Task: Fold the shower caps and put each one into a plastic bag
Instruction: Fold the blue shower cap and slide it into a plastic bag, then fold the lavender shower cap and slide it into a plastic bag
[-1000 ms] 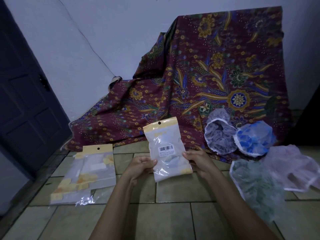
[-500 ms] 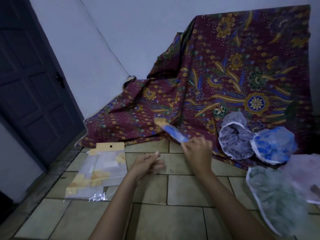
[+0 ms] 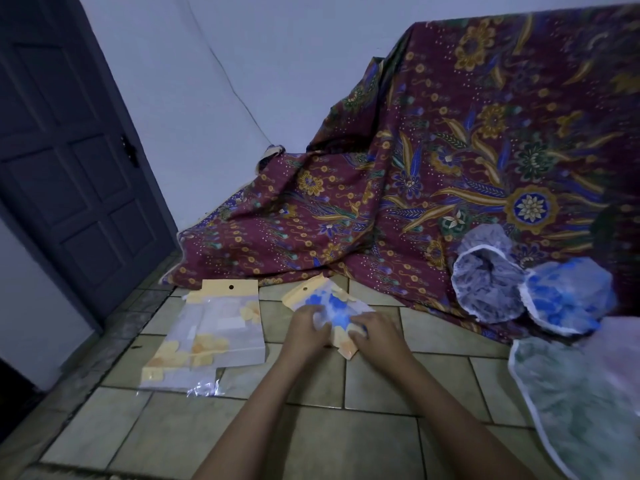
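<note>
A clear plastic bag (image 3: 330,304) with a yellow header card holds a folded blue-patterned shower cap and lies low over the tiled floor. My left hand (image 3: 306,329) grips its near left edge and my right hand (image 3: 372,332) grips its near right corner. To the right lie loose shower caps: a grey one (image 3: 485,285), a blue one (image 3: 568,297), a green one (image 3: 585,400) and a pale pink one (image 3: 620,336).
A pile of clear bags with yellow headers (image 3: 211,334) lies on the floor to the left. A maroon batik cloth (image 3: 433,161) drapes over something behind. A dark door (image 3: 62,150) stands at the left beside the white wall.
The bag was upright with its barcode side facing me, then my right hand alone swung it over. Now it is lowered, blue side up, with both hands gripping it. The view shifted left.
</note>
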{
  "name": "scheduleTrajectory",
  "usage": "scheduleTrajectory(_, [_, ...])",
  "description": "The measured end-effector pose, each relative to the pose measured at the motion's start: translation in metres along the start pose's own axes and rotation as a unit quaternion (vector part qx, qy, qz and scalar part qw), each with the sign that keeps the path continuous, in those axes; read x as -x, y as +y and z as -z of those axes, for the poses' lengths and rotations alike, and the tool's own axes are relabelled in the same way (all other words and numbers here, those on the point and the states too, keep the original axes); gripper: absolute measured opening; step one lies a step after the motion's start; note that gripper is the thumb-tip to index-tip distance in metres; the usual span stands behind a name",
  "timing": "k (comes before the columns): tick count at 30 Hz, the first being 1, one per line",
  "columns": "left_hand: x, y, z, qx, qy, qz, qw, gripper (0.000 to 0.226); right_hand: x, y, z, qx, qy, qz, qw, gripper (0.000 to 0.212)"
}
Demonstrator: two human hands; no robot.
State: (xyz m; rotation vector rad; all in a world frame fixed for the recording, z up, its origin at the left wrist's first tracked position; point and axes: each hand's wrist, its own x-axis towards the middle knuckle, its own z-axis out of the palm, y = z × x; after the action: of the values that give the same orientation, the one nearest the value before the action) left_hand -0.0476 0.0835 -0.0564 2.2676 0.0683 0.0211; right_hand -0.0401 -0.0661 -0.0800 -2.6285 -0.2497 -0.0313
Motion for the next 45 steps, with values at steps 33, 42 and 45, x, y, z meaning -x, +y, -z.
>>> scheduleTrajectory(33, [-0.044, 0.014, -0.064, -0.464, -0.094, 0.103, 0.875, 0.059, 0.019, 0.053, 0.063, 0.030, 0.166, -0.236, 0.957, 0.051])
scheduleTrajectory(42, [-0.048, 0.012, -0.069, -0.455, -0.063, 0.089, 0.884, 0.057, 0.014, 0.072, 0.053, -0.026, 0.117, -0.222, 0.968, 0.071])
scheduleTrajectory(45, [-0.050, 0.009, -0.061, -0.421, -0.039, 0.056, 0.904, 0.060, 0.019, 0.069, 0.047, -0.048, 0.161, -0.167, 0.972, 0.066])
